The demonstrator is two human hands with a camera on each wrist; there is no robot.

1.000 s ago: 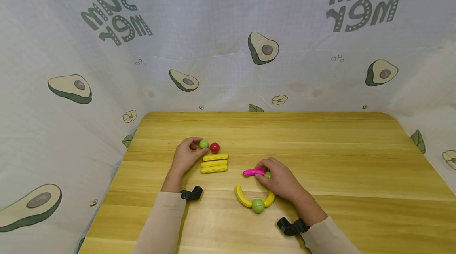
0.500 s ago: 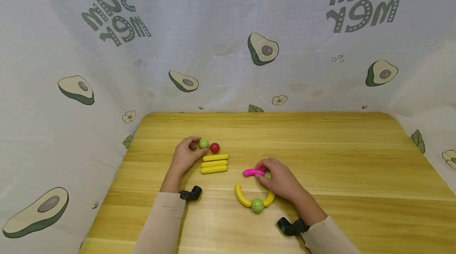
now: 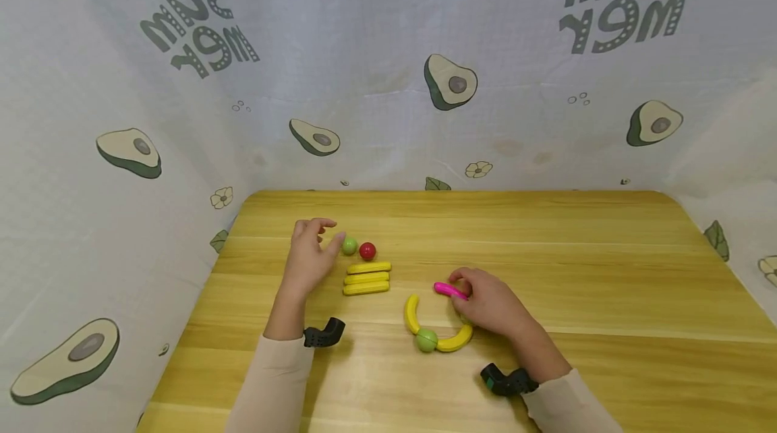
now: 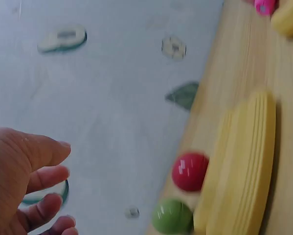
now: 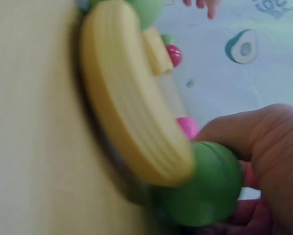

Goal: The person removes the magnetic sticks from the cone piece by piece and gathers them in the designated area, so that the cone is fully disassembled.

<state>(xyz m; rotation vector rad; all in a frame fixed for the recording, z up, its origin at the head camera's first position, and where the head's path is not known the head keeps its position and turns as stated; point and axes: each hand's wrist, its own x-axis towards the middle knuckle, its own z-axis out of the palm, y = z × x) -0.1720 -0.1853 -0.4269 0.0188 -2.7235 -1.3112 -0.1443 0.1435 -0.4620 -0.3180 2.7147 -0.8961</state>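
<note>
While left hand [image 3: 307, 262] hangs wide near loose green ball [image 3: 349, 246], left of centre in head view, right hand [image 3: 490, 301] pinches second green ball [image 5: 208, 191], lower right in right wrist view, against yellow curved stick [image 5: 129, 93].

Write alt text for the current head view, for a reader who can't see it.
A person's right hand grips a pink curved rod beside two yellow curved rods, a green ball between them, on a wooden table. The left hand, holding nothing, is near another green ball, a red ball and three straight yellow rods.
</note>
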